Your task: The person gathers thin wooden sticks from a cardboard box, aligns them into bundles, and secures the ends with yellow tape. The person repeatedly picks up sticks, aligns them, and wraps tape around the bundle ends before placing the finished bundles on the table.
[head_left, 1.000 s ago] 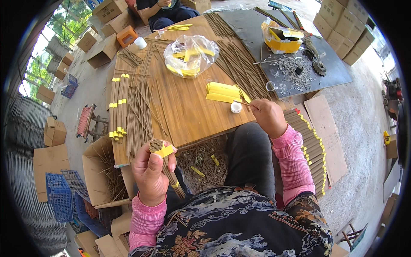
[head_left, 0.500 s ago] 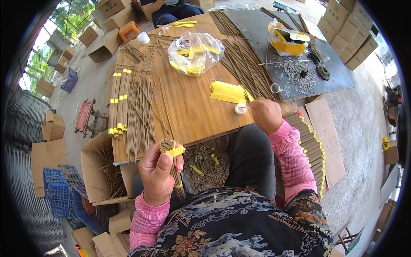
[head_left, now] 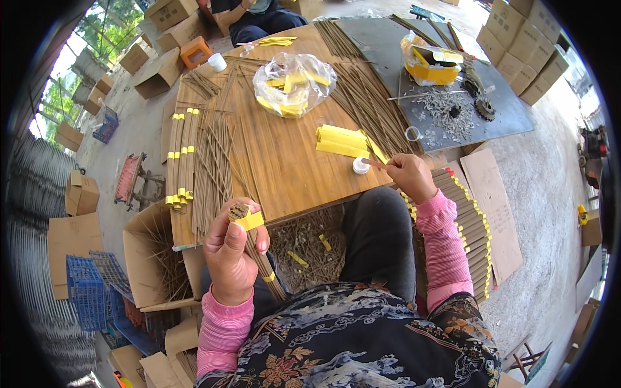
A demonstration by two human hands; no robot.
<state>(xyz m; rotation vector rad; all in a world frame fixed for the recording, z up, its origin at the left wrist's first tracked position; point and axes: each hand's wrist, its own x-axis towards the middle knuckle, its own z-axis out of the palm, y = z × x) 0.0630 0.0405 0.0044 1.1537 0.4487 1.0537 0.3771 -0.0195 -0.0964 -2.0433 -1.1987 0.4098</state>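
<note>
My left hand [head_left: 231, 258] is closed round a bundle of thin brown incense sticks [head_left: 260, 258], its round end facing up. A yellow paper strip [head_left: 250, 220] lies across the bundle near that end, and a narrow yellow band circles it lower down. My right hand [head_left: 414, 177] pinches a thin flat reddish-brown stick [head_left: 377, 164]. The stick's tip is at a small white pot [head_left: 361, 166] on the table's near edge; whether it touches the contents I cannot tell. Just beyond the pot lies a stack of yellow paper strips [head_left: 341, 140].
Loose brown sticks [head_left: 213, 161] and yellow-banded bundles [head_left: 180, 158] lie on the table's left. A clear bag of yellow strips [head_left: 292, 87] sits mid-table. More banded bundles [head_left: 475, 236] are stacked by my right arm. Another person [head_left: 262, 18] sits at the far side.
My right hand has moved right, away from the pot, and more of its flat stick shows. My left hand has shifted slightly left and up with the bundle, turning the yellow strip.
</note>
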